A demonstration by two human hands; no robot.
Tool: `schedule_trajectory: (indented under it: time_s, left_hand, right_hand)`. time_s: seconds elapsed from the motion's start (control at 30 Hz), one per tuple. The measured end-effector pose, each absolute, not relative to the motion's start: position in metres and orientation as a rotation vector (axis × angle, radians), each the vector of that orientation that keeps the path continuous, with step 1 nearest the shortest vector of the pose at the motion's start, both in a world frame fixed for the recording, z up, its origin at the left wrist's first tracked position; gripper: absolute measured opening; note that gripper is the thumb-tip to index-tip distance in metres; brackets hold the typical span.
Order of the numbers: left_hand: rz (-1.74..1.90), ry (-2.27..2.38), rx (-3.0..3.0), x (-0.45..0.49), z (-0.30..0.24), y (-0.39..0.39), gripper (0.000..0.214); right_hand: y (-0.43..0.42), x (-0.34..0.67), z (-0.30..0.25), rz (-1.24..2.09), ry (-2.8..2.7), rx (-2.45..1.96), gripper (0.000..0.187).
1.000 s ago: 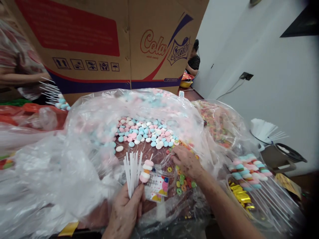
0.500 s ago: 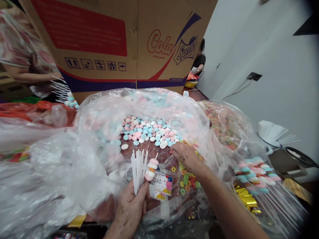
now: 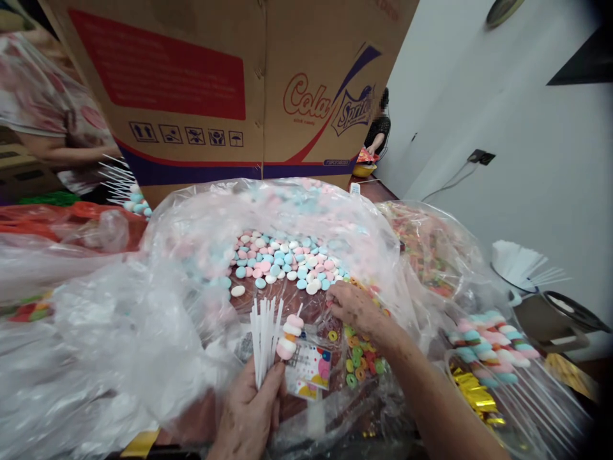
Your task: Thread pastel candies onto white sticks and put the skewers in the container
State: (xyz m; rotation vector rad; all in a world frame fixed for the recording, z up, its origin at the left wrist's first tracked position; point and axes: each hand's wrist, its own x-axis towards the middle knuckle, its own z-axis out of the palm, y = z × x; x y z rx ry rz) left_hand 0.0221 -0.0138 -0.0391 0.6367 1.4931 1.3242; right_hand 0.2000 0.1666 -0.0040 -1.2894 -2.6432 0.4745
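Observation:
My left hand (image 3: 249,415) is closed round a bunch of white sticks (image 3: 265,335); one stick carries stacked pink and white candies (image 3: 288,337) above a printed card (image 3: 309,367). My right hand (image 3: 352,305) reaches into a big clear plastic bag (image 3: 191,255), fingers curled among small coloured ring candies (image 3: 357,364), just below a heap of pink, blue and white round candies (image 3: 282,259). Whether it holds one is hidden.
A large cardboard box (image 3: 215,89) stands behind the bag. Finished candy sticks (image 3: 488,348) lie in a tub at right, by gold foil (image 3: 472,393) and a white stick bundle (image 3: 522,265). Another person (image 3: 52,121) works at left; a third person (image 3: 378,128) sits far back.
My right hand has drawn slightly back and down from the round candies toward the ring candies. The view has tilted a little; my left hand keeps its grip.

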Motion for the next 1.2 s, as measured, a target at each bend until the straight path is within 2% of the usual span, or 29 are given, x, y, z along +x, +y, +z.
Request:
schedule_trajectory:
  time_s: [0.17, 0.23, 0.33, 0.7, 1.03, 1.2]
  left_hand:
    - [1.324, 1.447, 0.661, 0.023, -0.040, -0.013, 0.040]
    - [1.326, 1.432, 0.660, 0.024, -0.038, -0.013, 0.039]
    - [1.320, 1.433, 0.643, 0.024, -0.038, -0.013, 0.034]
    - [1.299, 1.446, 0.725, 0.022, -0.051, -0.012, 0.027]
    - [1.309, 1.421, 0.690, 0.023, -0.046, -0.013, 0.037]
    - [1.319, 1.435, 0.737, 0.021, -0.044, -0.013, 0.032]
  right_hand:
    - [0.153, 0.185, -0.004, 1.138, -2.010, -1.263, 0.002]
    - [0.145, 0.178, -0.006, 1.395, -1.724, -1.161, 0.015]
    - [0.133, 0.168, -0.006, 1.601, -1.441, -1.071, 0.029]
    - [0.123, 0.166, -0.004, 1.601, -1.390, -0.998, 0.032]
    - [0.121, 0.163, -0.001, 1.629, -1.271, -1.011, 0.032]
    - [0.119, 0.163, 0.000, 1.682, -1.197, -1.031, 0.036]
